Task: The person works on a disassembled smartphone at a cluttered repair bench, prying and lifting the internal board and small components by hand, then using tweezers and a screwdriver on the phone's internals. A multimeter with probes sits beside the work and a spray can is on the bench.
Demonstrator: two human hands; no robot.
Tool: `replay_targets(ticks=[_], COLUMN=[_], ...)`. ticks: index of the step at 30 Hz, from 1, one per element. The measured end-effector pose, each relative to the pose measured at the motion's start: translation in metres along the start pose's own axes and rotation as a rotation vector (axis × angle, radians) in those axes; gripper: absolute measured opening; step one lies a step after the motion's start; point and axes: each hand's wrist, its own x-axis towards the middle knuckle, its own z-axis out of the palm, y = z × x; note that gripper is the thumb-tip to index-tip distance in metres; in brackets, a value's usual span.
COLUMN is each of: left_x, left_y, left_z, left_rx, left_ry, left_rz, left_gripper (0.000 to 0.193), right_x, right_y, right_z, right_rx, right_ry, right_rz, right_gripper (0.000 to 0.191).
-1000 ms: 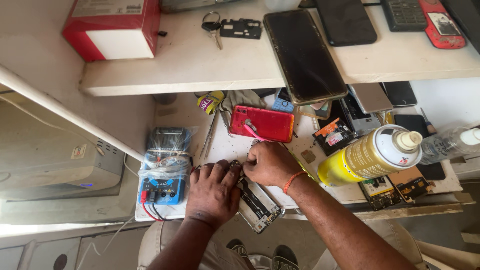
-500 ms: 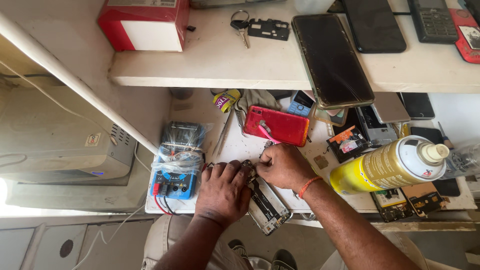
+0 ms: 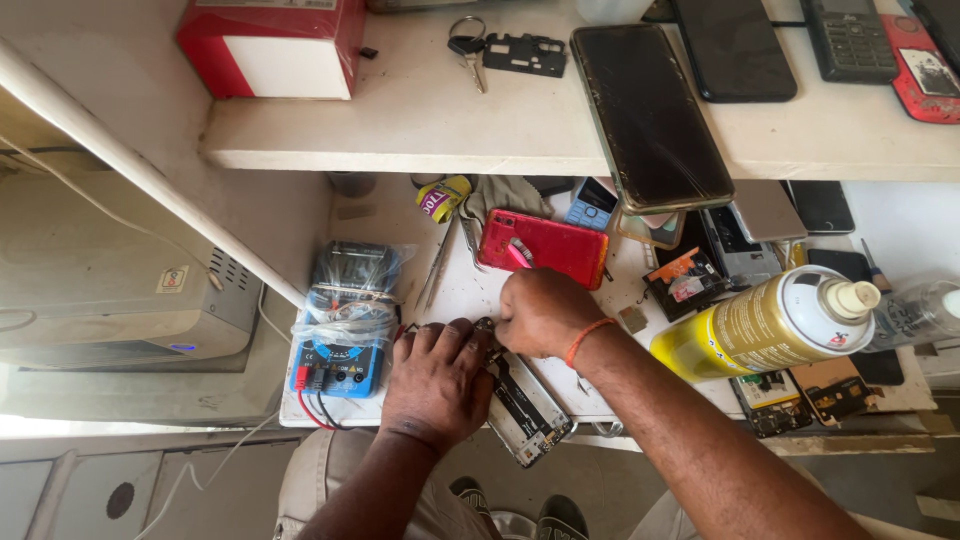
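Since the earlier frame we see both hands stay put on the counter [image 3: 450, 290]. One yellow spray can [image 3: 765, 325] lies right, one multimeter [image 3: 345, 320] (plastic-wrapped) left. Our left hand [image 3: 437, 380] presses flat on the opened phone [image 3: 525, 405]; right hand [image 3: 545, 312] curls closed above it, grip hidden.

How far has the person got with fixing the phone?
Done: the phone lies open, its inner parts showing. In hand: the left hand presses it down while the right hand works at its top end; any tool is hidden. Left: the red back cover is still off, lying behind the hands.
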Motion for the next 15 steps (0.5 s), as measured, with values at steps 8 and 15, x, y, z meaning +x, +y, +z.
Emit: replay_targets(ticks=[8, 15], left_x=[0.0, -0.001], left_y=[0.0, 0.001], left_z=[0.001, 0.0], left_rx=[-0.005, -0.011], left_ry=[0.031, 0.05], left_rz=[0.011, 0.019], left_gripper=[0.047, 0.05], right_x=[0.0, -0.003], right_y=[-0.013, 0.015], right_z=[0.003, 0.002], right_rx=[-0.249, 0.108], right_ry=[0.051, 0.034], right_rz=[-0.161, -0.219], right_gripper=[0.008, 0.01])
